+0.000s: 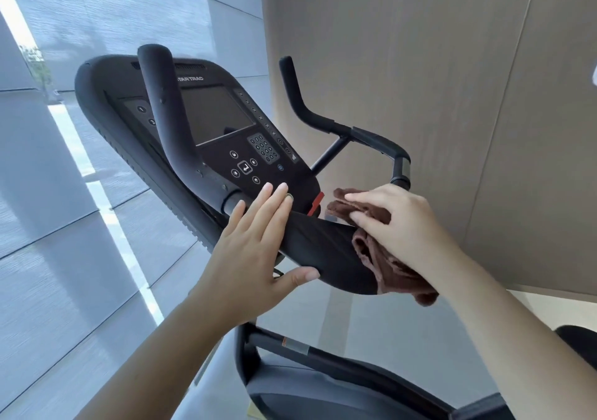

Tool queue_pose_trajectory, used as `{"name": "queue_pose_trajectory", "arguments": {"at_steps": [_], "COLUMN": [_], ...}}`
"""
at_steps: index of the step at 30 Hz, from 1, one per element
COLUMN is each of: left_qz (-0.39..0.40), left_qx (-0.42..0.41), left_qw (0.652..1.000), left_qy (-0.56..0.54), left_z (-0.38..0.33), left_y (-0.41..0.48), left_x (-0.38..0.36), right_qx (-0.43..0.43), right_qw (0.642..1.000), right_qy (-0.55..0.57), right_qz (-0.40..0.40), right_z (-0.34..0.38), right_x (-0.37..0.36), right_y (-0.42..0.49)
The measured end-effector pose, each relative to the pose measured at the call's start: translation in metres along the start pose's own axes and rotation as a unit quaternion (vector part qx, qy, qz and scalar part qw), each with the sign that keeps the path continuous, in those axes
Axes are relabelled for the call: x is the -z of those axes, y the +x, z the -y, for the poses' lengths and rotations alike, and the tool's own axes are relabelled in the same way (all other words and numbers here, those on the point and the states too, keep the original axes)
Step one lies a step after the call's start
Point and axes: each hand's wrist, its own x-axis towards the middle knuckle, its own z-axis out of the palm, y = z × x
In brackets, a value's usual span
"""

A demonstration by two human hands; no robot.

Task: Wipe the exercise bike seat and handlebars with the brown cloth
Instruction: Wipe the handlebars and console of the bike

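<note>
The black handlebar centre pad (318,251) of the exercise bike sits in the middle of the view, below the console (219,119). My right hand (397,222) grips the brown cloth (384,258) and presses it against the pad's right end; part of the cloth hangs below my wrist. My left hand (255,254) rests flat on the pad's left end, fingers straight, thumb under the edge. The left handlebar horn (168,115) rises in front of the console, and the right handlebar (326,112) curves up behind the cloth. The seat is not clearly in view.
A beige wall panel (452,80) stands close behind the right handlebar. Grey wall and window strips (80,161) lie to the left. The bike's frame and shroud (323,374) run below my arms. A dark rounded object (578,339) shows at the right edge.
</note>
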Motion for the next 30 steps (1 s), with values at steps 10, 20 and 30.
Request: {"name": "queue_pose_trajectory", "arguments": {"at_steps": [10, 20, 30], "left_qz": [-0.001, -0.019, -0.054], "left_qx": [0.005, 0.000, -0.064], "left_qw": [1.000, 1.000, 0.994], "left_qy": [-0.018, -0.020, -0.071], "left_z": [-0.001, 0.000, 0.019], "left_y": [0.000, -0.001, -0.008], "left_x": [-0.001, -0.004, 0.000], "right_qx": [0.030, -0.040, -0.090], "right_qw": [0.997, 0.999, 0.982], "right_qy": [0.013, 0.016, -0.098], "right_qz": [-0.071, -0.034, -0.130], "right_z": [-0.001, 0.007, 0.046], "right_x": [-0.002, -0.001, -0.022], "right_y": [-0.034, -0.018, -0.026]}}
